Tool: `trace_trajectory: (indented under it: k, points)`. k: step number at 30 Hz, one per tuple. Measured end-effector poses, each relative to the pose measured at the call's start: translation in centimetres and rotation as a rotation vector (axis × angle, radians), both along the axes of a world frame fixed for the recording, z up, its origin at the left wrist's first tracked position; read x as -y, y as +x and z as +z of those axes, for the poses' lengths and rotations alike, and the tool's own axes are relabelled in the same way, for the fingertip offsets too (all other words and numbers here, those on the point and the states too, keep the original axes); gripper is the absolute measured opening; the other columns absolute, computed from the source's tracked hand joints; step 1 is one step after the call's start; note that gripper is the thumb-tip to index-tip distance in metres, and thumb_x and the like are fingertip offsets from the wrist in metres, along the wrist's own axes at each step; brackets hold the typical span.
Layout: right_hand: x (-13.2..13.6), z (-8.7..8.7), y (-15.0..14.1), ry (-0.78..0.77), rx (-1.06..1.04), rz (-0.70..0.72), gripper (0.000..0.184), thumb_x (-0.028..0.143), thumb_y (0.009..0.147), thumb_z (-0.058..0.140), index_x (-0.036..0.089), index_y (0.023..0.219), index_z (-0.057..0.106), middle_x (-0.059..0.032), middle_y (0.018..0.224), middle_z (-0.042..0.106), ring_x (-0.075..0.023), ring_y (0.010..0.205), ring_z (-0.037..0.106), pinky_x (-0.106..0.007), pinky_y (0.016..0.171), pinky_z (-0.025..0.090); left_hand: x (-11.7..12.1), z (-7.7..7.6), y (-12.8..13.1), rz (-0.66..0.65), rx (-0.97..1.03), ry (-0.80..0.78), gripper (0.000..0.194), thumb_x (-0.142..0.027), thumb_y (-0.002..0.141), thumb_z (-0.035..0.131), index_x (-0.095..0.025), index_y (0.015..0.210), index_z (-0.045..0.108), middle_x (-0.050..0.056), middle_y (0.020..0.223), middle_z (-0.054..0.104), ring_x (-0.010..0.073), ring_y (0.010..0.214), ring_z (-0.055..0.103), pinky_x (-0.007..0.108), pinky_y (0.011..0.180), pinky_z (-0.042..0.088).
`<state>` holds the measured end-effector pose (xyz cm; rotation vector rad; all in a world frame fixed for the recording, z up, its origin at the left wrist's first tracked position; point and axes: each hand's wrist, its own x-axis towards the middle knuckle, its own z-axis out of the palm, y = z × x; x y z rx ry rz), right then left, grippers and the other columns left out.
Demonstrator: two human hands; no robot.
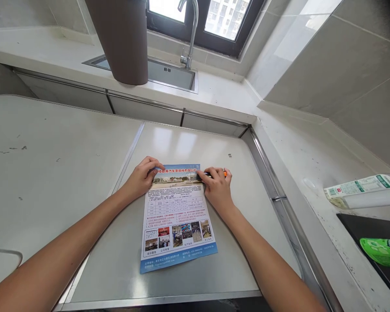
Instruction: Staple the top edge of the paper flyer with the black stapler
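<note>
Flyer (pixel 177 216): lying near the table's (pixel 107 277) front edge.
Left hand (pixel 143 177): pinching its top corner, seemingly keeping it flat.
Right hand (pixel 218 186): curling around a marker (pixel 225 173), thumb apparently steadying the opposite corner.

Reads in part "汽车零部件有限公司" in the red headline (pixel 177 170) of the flyer (pixel 178 219); says "培训基地", "公司食堂" and "生产车间" beneath its photos (pixel 177 236); starts with "公司地址" in the blue bottom strip (pixel 182 259); runs too small to read surely in the table (pixel 178 207); proves illegible on the white-and-green label (pixel 360 190) of the bottle (pixel 373 201) at right.
</note>
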<state>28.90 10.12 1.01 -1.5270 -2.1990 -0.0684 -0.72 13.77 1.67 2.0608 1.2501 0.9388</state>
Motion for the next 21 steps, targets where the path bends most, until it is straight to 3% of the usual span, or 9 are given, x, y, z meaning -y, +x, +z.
trace_trajectory:
  k: [3,7,11,15,21]
  points:
    - [0.1,0.2,0.0,0.01,0.019,0.002,0.061,0.0,0.086,0.05,0.039,0.131,0.062,-0.0072,0.112,0.065,-0.0307,0.109,0.05,-0.064,0.111,0.018,0.0,-0.2,-0.1,-0.012,-0.006,0.02,0.027,-0.019,0.097,0.045,-0.022,0.106,0.07,0.007,0.109,0.059,0.022,0.104,0.061,0.037,0.093,0.05]
    - [-0.2,0.8,1.6,-0.017,-0.006,0.034,0.056,0.007,0.091,0.051,0.036,0.139,0.055,-0.0081,0.12,0.064,-0.0297,0.111,0.053,-0.055,0.106,0.031,0.1,-0.1,0.0,0.003,-0.021,0.056,0.029,-0.019,0.099,0.043,-0.022,0.107,0.071,0.007,0.11,0.059,0.0214,0.104,0.061,0.036,0.093,0.05]
    - [-0.8,0.9,3.6,-0.015,-0.019,-0.099,0.059,0.005,0.089,0.05,0.029,0.143,0.052,-0.0101,0.114,0.066,-0.0298,0.107,0.056,-0.045,0.092,0.041,0.1,-0.6,-0.1,-0.002,-0.072,0.086,0.031,-0.02,0.1,0.042,-0.023,0.111,0.071,0.008,0.116,0.06,0.0221,0.108,0.061,0.039,0.097,0.05]
    - [-1.6,0.6,4.5,-0.049,-0.103,-0.268,0.045,0.014,0.091,0.053,0.02,0.135,0.055,-0.0111,0.113,0.066,-0.0292,0.103,0.058,-0.04,0.086,0.045,-0.4,-1.8,-0.3,0.052,-0.199,0.141,0.028,-0.028,0.1,0.048,-0.024,0.106,0.075,0.009,0.129,0.06,0.0273,0.119,0.056,0.047,0.105,0.047]
    - [-0.6,2.0,3.2,-0.065,-0.166,-0.319,0.023,0.015,0.09,0.054,0.019,0.113,0.058,-0.0101,0.106,0.064,-0.0271,0.098,0.058,-0.035,0.08,0.045,-0.6,-2.3,-0.2,0.073,-0.232,0.13,0.03,-0.033,0.1,0.048,-0.025,0.112,0.075,0.01,0.13,0.059,0.0287,0.121,0.055,0.048,0.106,0.047]
